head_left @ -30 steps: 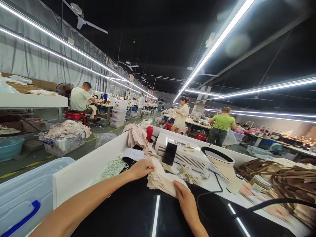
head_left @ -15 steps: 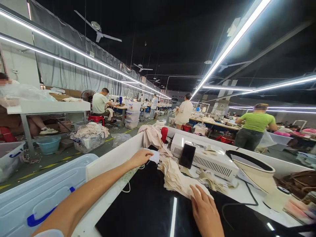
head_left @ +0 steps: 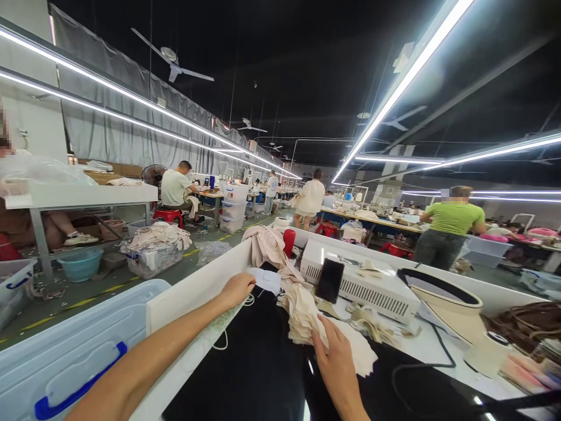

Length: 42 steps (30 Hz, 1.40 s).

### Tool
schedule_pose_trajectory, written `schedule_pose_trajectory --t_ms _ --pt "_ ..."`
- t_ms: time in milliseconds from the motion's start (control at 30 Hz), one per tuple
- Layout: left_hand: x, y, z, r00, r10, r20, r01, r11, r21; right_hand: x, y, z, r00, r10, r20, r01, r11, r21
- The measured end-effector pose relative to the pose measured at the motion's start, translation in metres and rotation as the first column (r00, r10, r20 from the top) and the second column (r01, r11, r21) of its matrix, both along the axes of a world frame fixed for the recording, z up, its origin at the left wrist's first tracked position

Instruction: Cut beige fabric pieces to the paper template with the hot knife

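Observation:
My left hand (head_left: 238, 290) is closed in a pinch on the end of a white paper slip (head_left: 265, 280) with faint writing, at the far left corner of a glossy black surface (head_left: 245, 374). My right hand (head_left: 335, 354) lies with fingers stretched out on a fanned stack of cream fabric pieces (head_left: 302, 316). More pieces of the stack spread out to the right of its fingers. Behind the slip, pinkish-beige cloth (head_left: 266, 242) is heaped over the low white side wall.
A smartphone (head_left: 329, 280) leans on a white vented machine (head_left: 372, 292). To the right stand a cream visor hat (head_left: 442, 292) and a black cable (head_left: 442, 345). A blue lidded bin (head_left: 87, 333) stands left of the white wall (head_left: 197, 286). Other people work farther back.
My right hand has slid left along the cream fabric stack, uncovering its right end. My left hand has drawn slightly left and down with the paper slip, whose writing now shows.

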State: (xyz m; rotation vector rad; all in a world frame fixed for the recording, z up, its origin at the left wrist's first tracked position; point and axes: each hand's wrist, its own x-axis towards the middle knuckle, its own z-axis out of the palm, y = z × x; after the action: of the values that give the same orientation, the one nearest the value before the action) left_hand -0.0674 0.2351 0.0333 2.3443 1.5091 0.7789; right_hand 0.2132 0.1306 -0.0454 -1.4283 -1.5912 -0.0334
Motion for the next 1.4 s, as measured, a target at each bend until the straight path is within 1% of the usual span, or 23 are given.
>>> schedule_pose_trajectory --t_ms 100,200,333,433,500,633,767,867,967,1100,1200,1267,1400 --pt "0.019 -0.009 -0.001 0.994 -0.09 0.064 0.091 0.996 -0.021 -0.005 0.003 0.006 0.998 0.03 -0.054 -0.03 0.999 -0.012" --pt "0.045 -0.018 -0.006 0.978 -0.143 0.152 0.158 0.984 -0.088 -0.01 0.007 0.011 0.991 0.062 -0.122 -0.065 0.998 -0.02" --pt "0.078 -0.021 -0.011 0.955 -0.149 0.258 0.198 0.965 -0.173 -0.015 0.015 0.015 0.967 0.093 -0.237 -0.102 0.994 -0.027" --pt "0.096 -0.021 -0.008 0.944 -0.148 0.296 0.207 0.962 -0.177 -0.014 0.021 0.012 0.935 0.101 -0.339 -0.121 0.992 -0.036" --pt "0.102 -0.022 -0.004 0.943 -0.145 0.298 0.207 0.96 -0.188 -0.012 0.024 0.008 0.907 0.083 -0.413 -0.114 0.992 -0.052" --pt "0.105 -0.025 0.004 0.962 -0.101 0.255 0.167 0.954 -0.251 -0.007 0.024 0.001 0.836 -0.004 -0.548 -0.062 0.993 -0.101" --pt "0.106 -0.026 0.008 0.976 -0.055 0.213 0.124 0.938 -0.325 -0.007 0.02 -0.001 0.752 -0.092 -0.653 0.019 0.993 -0.118" --pt "0.109 -0.023 0.008 0.978 -0.009 0.208 0.094 0.91 -0.403 -0.01 0.017 -0.002 0.693 -0.127 -0.71 0.051 0.991 -0.127" --pt "0.111 -0.019 0.006 0.971 0.035 0.235 0.09 0.861 -0.5 -0.013 0.016 -0.002 0.654 -0.132 -0.745 0.052 0.99 -0.13" --pt "0.107 -0.018 0.005 0.945 0.1 0.312 0.133 0.751 -0.646 -0.014 0.016 -0.003 0.654 -0.145 -0.743 0.055 0.988 -0.145" --pt "0.103 -0.022 0.004 0.909 0.144 0.392 0.193 0.687 -0.7 -0.013 0.016 -0.003 0.669 -0.175 -0.722 0.072 0.983 -0.171" --pt "0.101 -0.024 0.003 0.88 0.162 0.446 0.236 0.666 -0.707 -0.013 0.016 -0.003 0.68 -0.185 -0.709 0.074 0.98 -0.185" --pt "0.098 -0.027 -0.001 0.832 0.186 0.522 0.286 0.663 -0.692 -0.013 0.014 -0.002 0.7 -0.173 -0.693 0.058 0.981 -0.186"
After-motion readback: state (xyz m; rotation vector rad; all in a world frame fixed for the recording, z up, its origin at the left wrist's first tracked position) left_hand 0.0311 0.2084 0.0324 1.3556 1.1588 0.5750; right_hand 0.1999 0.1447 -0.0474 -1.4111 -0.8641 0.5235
